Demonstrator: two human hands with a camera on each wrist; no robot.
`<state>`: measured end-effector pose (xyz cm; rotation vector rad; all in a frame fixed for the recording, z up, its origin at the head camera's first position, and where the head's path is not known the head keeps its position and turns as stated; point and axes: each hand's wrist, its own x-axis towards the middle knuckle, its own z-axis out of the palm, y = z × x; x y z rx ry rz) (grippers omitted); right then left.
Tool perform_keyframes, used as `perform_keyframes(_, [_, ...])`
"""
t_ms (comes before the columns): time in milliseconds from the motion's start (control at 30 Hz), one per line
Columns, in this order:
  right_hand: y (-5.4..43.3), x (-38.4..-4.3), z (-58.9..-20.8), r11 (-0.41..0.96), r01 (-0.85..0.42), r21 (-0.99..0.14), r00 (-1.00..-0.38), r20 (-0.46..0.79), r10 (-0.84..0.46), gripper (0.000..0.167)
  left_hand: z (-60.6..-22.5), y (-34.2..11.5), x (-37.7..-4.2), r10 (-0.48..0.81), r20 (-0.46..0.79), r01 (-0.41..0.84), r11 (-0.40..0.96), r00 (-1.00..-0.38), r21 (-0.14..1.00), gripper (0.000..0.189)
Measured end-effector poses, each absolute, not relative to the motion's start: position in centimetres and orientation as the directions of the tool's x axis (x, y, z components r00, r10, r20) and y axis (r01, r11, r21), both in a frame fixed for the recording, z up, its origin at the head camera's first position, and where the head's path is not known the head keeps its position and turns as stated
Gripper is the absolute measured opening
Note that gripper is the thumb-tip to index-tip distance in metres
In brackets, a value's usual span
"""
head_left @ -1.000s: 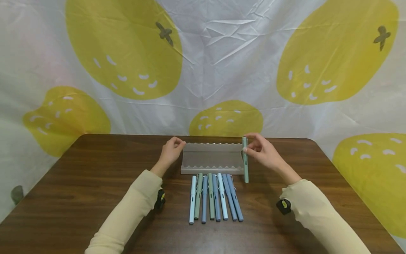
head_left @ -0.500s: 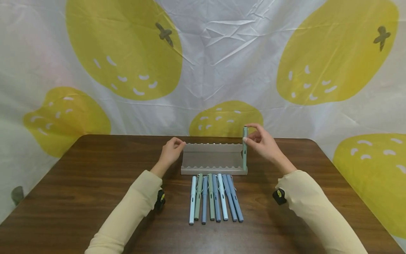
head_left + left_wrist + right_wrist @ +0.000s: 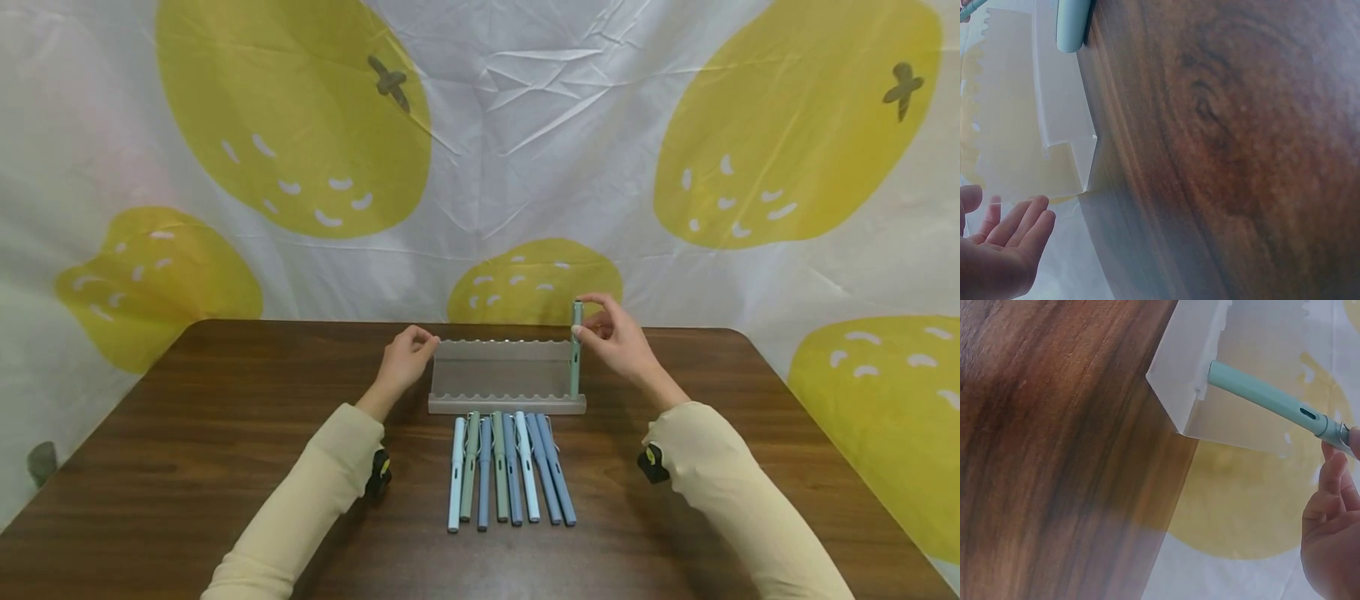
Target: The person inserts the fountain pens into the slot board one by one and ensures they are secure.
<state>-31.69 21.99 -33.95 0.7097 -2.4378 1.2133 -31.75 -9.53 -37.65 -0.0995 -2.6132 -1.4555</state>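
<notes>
My right hand (image 3: 621,343) pinches a pale green pen (image 3: 575,365) near its capped upper end. The pen stands nearly upright at the right end of a translucent pen rack (image 3: 495,379) with scalloped edges. In the right wrist view the lower end of the pen is right at the rack's front ledge (image 3: 1185,369). At the rack's upper left corner, my left hand (image 3: 402,360) holds the edge between thumb and index finger, its other fingers (image 3: 1034,231) loosely extended in the left wrist view.
Several pens lie side by side in front of the rack, among them a light blue pen (image 3: 455,475), a green pen (image 3: 499,471) and a blue pen (image 3: 555,471). The brown wooden table (image 3: 187,467) ends at a lemon-print curtain (image 3: 525,167) behind.
The right hand has lifted the green pen from beside the rack's right end and brought it slightly left, its lower end now at the front ledge. The left hand has stayed put.
</notes>
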Motion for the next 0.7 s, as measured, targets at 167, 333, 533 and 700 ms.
perform_keyframes(167, [22.2,-32.1,-34.8,0.52,-0.559,-0.646,-0.825,0.495,-0.273,0.042,-37.6,-9.6,-31.7,-0.012,0.157,0.127,0.524,-0.988,0.842,0.026])
perform_keyframes(333, [22.2,-32.1,-35.1,0.515,-0.555,-0.653,-0.83,0.477,-0.29,0.042,-37.7,-9.6,-31.8,-0.008,0.154,0.127,0.52,-0.988,0.845,0.026])
perform_keyframes(533, [22.1,-31.9,-35.6,0.528,-0.536,-0.659,-0.844,0.444,-0.302,0.042,-37.8,-9.6,-31.9,-0.012,0.139,0.113,0.518,-0.99,0.848,0.026])
perform_keyframes(700, [22.1,-31.9,-35.8,0.532,-0.536,-0.655,-0.844,0.438,-0.31,0.041,-37.8,-9.6,-31.9,-0.012,0.16,0.13,0.52,-0.987,0.844,0.025])
